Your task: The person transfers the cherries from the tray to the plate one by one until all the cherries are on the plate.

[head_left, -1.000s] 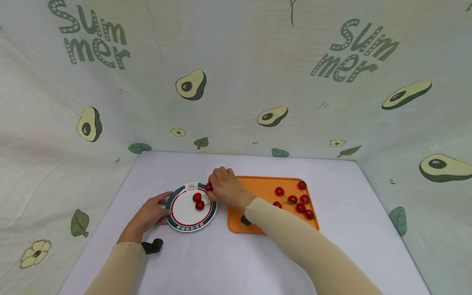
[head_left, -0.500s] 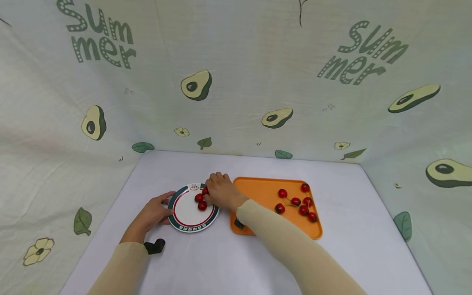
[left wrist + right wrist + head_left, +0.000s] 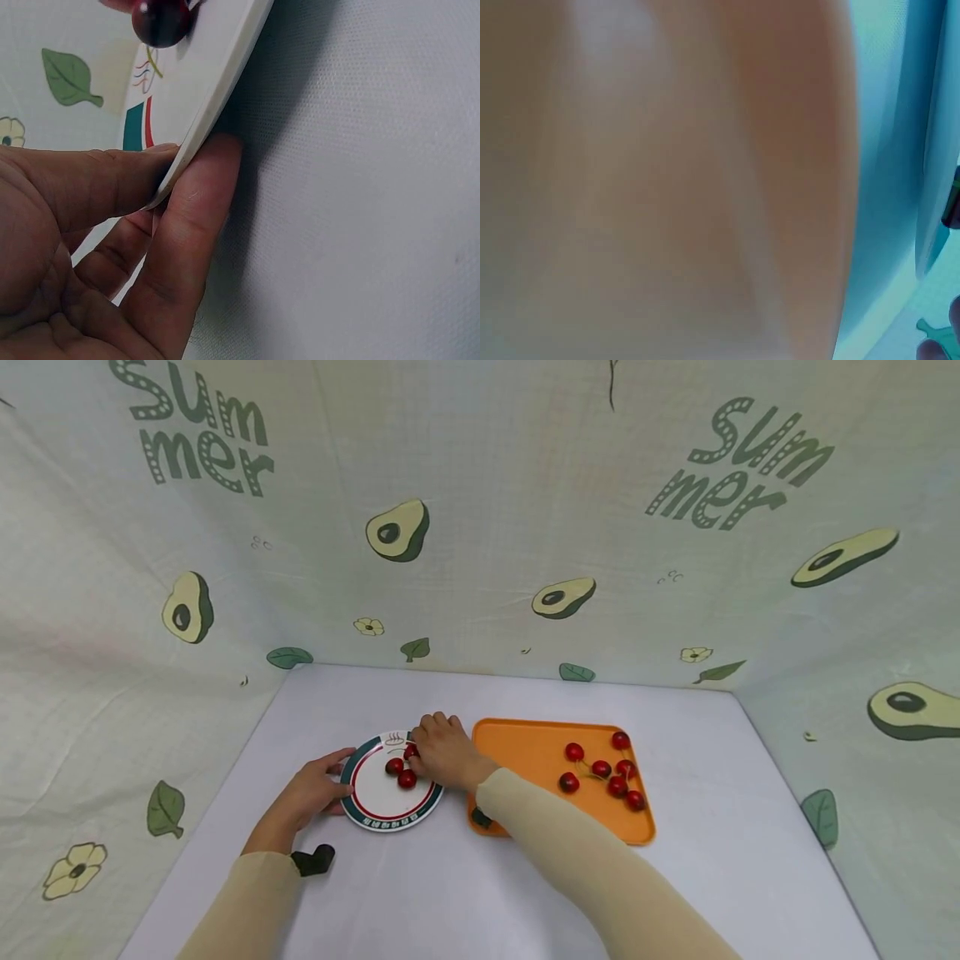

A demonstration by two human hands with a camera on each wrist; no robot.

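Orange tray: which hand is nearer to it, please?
Right. The right hand is beside the left edge of the orange tray; the left hand is farther away, pinching the left rim of the green-rimmed plate.

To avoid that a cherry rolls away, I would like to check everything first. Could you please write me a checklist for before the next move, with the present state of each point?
1. Plate steadied: ok, the left hand grips its rim, thumb above and finger below.
2. Two front cherries inside the plate's rim: ok.
3. Third cherry released by the right hand: cannot tell, the fingers partly hide it.
4. Right hand clear of the plate: not ok, it is over the right edge.
5. Orange tray fully in sight: not ok, the right sleeve covers part; seven cherries show there.
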